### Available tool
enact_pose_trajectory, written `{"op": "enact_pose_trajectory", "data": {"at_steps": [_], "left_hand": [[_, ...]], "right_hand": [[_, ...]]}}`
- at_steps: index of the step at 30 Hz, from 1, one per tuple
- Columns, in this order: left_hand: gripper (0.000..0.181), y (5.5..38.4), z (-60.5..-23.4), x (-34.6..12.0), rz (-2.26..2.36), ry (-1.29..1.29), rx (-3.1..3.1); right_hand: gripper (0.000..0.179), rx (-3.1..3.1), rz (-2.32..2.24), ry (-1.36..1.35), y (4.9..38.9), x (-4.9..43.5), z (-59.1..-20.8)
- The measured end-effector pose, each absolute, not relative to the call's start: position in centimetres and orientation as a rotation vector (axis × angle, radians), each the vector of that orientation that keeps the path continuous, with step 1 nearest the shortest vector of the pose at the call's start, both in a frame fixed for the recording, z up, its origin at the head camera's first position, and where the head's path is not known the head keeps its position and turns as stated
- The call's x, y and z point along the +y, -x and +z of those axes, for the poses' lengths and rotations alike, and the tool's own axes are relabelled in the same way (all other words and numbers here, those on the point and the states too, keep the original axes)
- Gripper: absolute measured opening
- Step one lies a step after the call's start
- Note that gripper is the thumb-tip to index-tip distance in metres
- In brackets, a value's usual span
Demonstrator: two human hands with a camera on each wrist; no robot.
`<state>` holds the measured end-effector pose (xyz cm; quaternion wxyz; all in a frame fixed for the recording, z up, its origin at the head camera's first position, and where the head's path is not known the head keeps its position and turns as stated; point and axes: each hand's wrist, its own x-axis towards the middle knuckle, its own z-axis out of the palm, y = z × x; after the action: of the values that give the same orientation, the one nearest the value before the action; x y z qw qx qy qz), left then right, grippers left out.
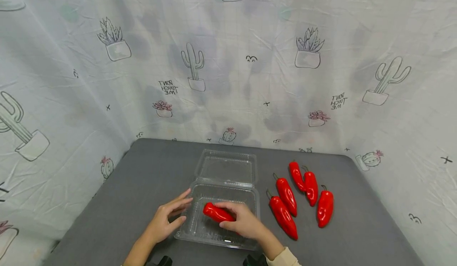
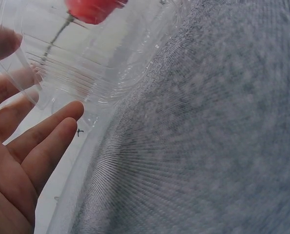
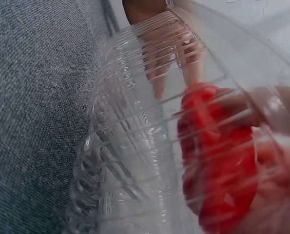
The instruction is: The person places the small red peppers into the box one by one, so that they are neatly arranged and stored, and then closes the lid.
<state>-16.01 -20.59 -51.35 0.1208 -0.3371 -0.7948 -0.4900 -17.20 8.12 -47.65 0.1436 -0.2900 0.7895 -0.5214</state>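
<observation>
A clear plastic clamshell container (image 1: pixel 201 232) lies on the table with its lid (image 1: pixel 226 167) folded back, away from me. My right hand (image 1: pixel 246 221) reaches into the base and grips a red pepper (image 1: pixel 217 212) between thumb and fingers. Through the ribbed wall, the right wrist view shows that same pepper (image 3: pixel 218 161) in the curled fingers. My left hand (image 1: pixel 163 223) is at the container's left side, fingers spread and relaxed, thumb over the rim. In the left wrist view the left hand's fingertips (image 2: pixel 69 113) are by the clear wall; whether they all touch it, I cannot tell.
Several red peppers with green stems lie on the grey table (image 1: pixel 153 170) right of the container; the nearest pepper (image 1: pixel 283 217) is close to its right side, and another pepper (image 1: pixel 325 208) lies farthest right. A cactus-print curtain (image 1: pixel 228 71) stands behind the table.
</observation>
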Motion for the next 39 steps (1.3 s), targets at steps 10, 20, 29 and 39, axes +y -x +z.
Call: {"op": "enact_pose_trajectory", "data": {"at_steps": [10,20,29,39], "left_hand": [[0.046,16.15,-51.50,-20.67,-1.445,0.992,-2.315],[0.046,16.12,-51.38,-20.68,-1.454,0.993,-2.320],[0.046,15.92,-51.46,-20.65,-1.450,0.995,-2.319],[0.046,16.00,-51.48,-20.66,-1.443,0.987,-2.319]], "right_hand": [[0.047,2.331,-1.336,0.891,17.09,7.98,-47.66],[0.047,2.407,-1.142,0.960,17.11,7.79,-47.64],[0.049,2.446,-1.023,1.002,16.89,7.70,-47.68],[0.050,2.427,-1.032,1.009,16.92,7.72,-47.74]]}}
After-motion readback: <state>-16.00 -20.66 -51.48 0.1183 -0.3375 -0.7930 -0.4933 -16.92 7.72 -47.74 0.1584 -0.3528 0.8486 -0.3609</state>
